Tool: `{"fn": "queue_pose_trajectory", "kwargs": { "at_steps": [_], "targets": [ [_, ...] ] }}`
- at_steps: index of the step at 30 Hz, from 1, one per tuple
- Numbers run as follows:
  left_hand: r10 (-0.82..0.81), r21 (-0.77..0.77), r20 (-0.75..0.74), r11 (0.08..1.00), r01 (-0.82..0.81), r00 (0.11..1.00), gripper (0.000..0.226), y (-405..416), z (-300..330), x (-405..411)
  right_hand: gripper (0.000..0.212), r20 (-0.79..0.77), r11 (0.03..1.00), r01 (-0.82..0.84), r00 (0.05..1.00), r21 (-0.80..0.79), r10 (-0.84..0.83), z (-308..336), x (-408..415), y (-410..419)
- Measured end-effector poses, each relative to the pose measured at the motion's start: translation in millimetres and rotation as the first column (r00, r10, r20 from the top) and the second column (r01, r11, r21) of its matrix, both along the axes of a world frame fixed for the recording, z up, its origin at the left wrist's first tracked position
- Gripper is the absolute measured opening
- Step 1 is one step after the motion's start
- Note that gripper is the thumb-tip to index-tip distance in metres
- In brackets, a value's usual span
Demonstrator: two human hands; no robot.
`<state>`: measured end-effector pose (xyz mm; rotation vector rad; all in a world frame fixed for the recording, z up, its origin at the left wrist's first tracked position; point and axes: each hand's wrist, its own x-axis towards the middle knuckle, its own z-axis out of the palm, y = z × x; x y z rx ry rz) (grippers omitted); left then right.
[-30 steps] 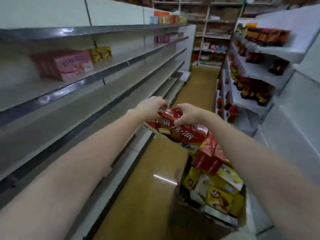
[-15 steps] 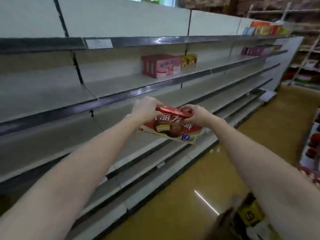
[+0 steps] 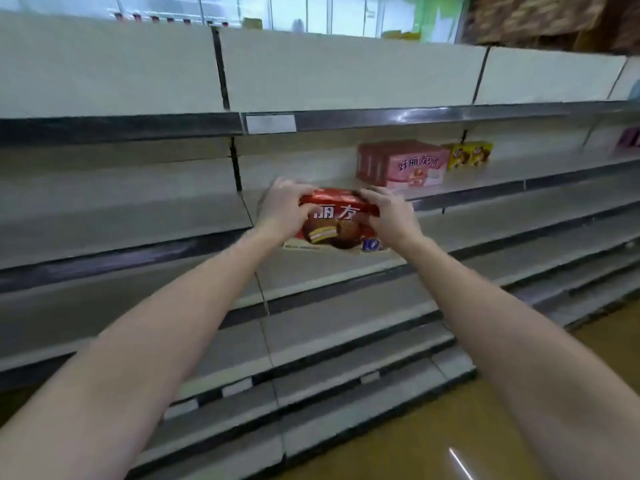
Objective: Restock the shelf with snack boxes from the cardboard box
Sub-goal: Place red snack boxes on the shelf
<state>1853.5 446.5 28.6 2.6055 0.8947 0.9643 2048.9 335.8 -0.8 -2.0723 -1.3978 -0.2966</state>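
Since half a second ago the red snack box [image 3: 337, 221] has been carried up and in toward the shelf [image 3: 485, 190], and it is now held in front of the tier that bears the pink boxes [image 3: 401, 164], just to their lower left. The cardboard box has passed out of view. The red snack box is held by both ends, tilted with its printed face toward the camera. The fingers of the left hand [image 3: 282, 206] are curled over its left end and those of the right hand [image 3: 389, 213] are clamped round its right end. A chocolate-coated pie cut open to a pale filling is pictured on the face, above a cream band along the lower edge. White Chinese characters are printed across the top; only the two middle ones are uncovered, the rest being hidden under the hands. A blue patch with "10" shows at the lower right corner, partly covered. White characters can be read on the pink boxes too. Beyond them, further right, yellow boxes [image 3: 467, 154] stand on the same tier, their print too blurred to read. A blank white label [image 3: 270, 123] is fixed to the rail above.
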Motion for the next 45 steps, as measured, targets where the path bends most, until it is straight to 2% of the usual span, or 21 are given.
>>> {"fn": "queue_pose_trajectory", "kwargs": {
  "at_steps": [5,9,12,15,22,25,28,31,35,37,41,45],
  "targets": [
    [0.077,-0.001,0.054,0.997,-0.077,0.996,0.045,18.3,13.5,38.1,0.055,0.062,0.997,-0.073,0.995,-0.011,0.073,18.7,47.2,38.2],
    [0.129,-0.033,0.032,0.991,-0.128,0.991,0.046,40.3,21.8,73.4,0.056,0.117,0.994,-0.106,0.987,-0.006,0.106,33.6,80.2,65.9],
    [0.235,0.036,-0.033,0.972,-0.234,0.971,0.046,53.7,20.3,91.6,0.055,0.141,0.99,-0.127,0.981,-0.055,0.134,37.2,97.6,84.6],
    [0.277,0.041,-0.041,0.961,-0.275,0.96,0.047,63.9,12.6,105.1,0.056,0.152,0.98,-0.172,0.971,-0.103,0.186,34.6,114.8,106.9],
    [0.344,0.102,-0.062,0.936,-0.337,0.937,0.047,106.6,-9.5,132.2,0.057,0.093,0.967,-0.227,0.967,-0.116,0.238,14.3,141.3,159.3],
    [0.366,0.148,-0.091,0.925,-0.351,0.926,0.046,130.6,-18.1,142.7,0.053,0.124,0.968,-0.24,0.961,-0.072,0.247,4.3,153.4,183.2],
    [0.408,0.271,-0.192,0.896,-0.351,0.893,0.059,157.7,-25.9,151.5,0.051,0.175,0.966,-0.255,0.95,-0.047,0.259,-0.6,168.7,207.4],
    [0.416,0.295,-0.28,0.895,-0.335,0.865,0.085,183.0,-28.9,161.7,0.05,0.19,0.968,-0.243,0.95,-0.06,0.25,-1.8,179.4,227.4],
    [0.442,0.346,-0.244,0.871,-0.348,0.863,0.089,206.3,-34.2,182.4,0.05,0.231,0.976,-0.209,0.948,-0.061,0.217,0.0,193.7,250.4],
    [0.459,0.359,-0.206,0.857,-0.369,0.865,0.086,213.4,-40.6,196.2,0.056,0.253,0.982,-0.178,0.949,-0.068,0.189,-1.8,201.8,258.8],
    [0.458,0.381,-0.159,0.846,-0.374,0.874,0.085,235.7,-43.6,218.7,0.088,0.323,0.98,-0.185,0.925,-0.069,0.197,-11.3,215.6,274.2],
    [0.414,0.405,-0.202,0.86,-0.309,0.888,0.088,263.7,-41.0,224.6,0.093,0.346,0.995,-0.096,0.933,-0.032,0.101,-14.5,219.6,290.4]
  ]
}}
